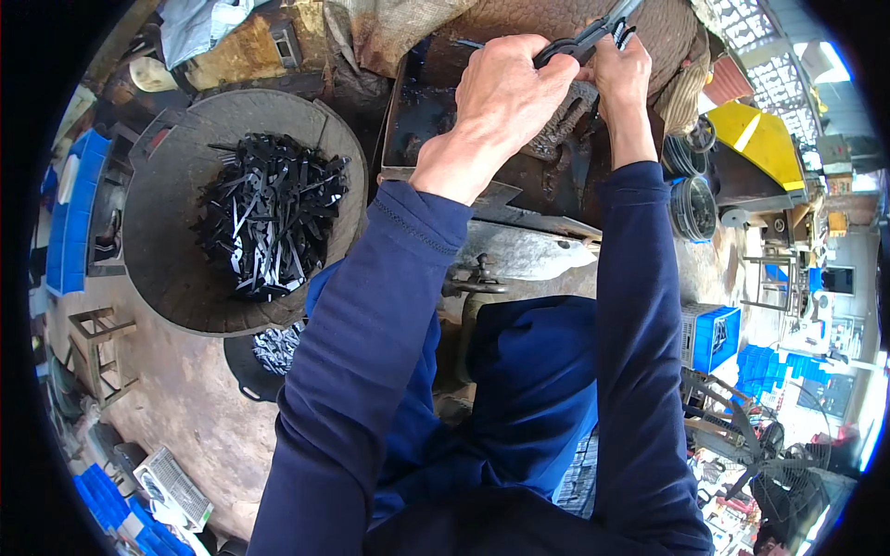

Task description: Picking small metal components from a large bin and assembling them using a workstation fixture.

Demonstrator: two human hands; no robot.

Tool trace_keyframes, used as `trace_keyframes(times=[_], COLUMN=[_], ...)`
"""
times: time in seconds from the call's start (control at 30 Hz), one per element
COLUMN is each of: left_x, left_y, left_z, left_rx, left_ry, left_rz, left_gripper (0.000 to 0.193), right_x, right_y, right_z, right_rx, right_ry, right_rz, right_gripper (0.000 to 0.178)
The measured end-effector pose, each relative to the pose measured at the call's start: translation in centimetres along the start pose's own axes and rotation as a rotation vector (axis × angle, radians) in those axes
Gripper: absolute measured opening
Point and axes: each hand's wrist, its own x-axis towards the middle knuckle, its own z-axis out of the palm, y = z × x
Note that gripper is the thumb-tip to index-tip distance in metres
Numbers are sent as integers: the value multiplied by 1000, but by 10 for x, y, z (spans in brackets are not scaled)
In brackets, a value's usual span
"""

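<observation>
At the top of the head view, both my hands are closed on a pair of scissors [593, 35] with black handles and grey blades pointing up and right. My left hand [510, 97] grips the handle on the left side, back of the hand upward. Close beside it, my right hand [623, 74] has its fingers around the other handle; the fingertips are partly hidden. Beneath the hands lies a dark, dirty metal tray [394, 139] with a rusty chain-like metal part [561, 130] on it.
On the left stands a wide round basin [153, 232] heaped with black metal pieces [269, 213]. Below it, a smaller black tub [246, 371] holds silvery pieces. A wooden stool [97, 347], blue bins [79, 213], a yellow panel [760, 144] and a fan [783, 491] surround me.
</observation>
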Motion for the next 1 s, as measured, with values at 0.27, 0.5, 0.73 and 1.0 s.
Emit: trace_keyframes(times=[0.27,0.5,0.73,1.0], left_x=[0,0,2,9], left_y=[-5,4,12,1], left_z=[-5,-12,-24,-31], left_rx=[-23,-70,-119,-226], left_ry=[28,72,99,84], left_rz=[18,18,11,33], left_gripper=[24,32,31,24], right_x=[-6,0,-7,-61], right_y=[-9,-3,-15,-40], right_z=[4,4,3,-36], right_rx=[56,105,133,277], right_ry=[57,48,43,-82], right_rz=[51,21,102,226], right_gripper=[31,31,30,27])
